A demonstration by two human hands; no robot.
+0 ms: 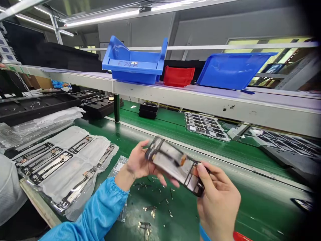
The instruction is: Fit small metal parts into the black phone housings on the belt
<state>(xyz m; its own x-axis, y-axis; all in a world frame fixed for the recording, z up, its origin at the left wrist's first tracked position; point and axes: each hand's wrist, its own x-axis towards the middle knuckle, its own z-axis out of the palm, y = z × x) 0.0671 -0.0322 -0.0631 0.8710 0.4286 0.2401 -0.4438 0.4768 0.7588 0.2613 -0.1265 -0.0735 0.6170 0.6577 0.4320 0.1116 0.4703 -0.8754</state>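
Both hands hold a phone frame (175, 164), a black-edged grey panel with an orange flex part near its middle, tilted above the green bench. My left hand (137, 162), in a blue sleeve, grips its upper left end. My right hand (218, 197) grips the lower right end, thumb on top of the edge. Below the frame, several small metal parts (150, 211) lie scattered on the green mat.
A foam sheet (65, 167) with several more frames lies at the left. Black trays (37, 107) stand behind it. A green conveyor (225, 150) carries a tray of parts (204, 124). Blue bins (135, 63) and a red bin (178, 76) sit on the shelf above.
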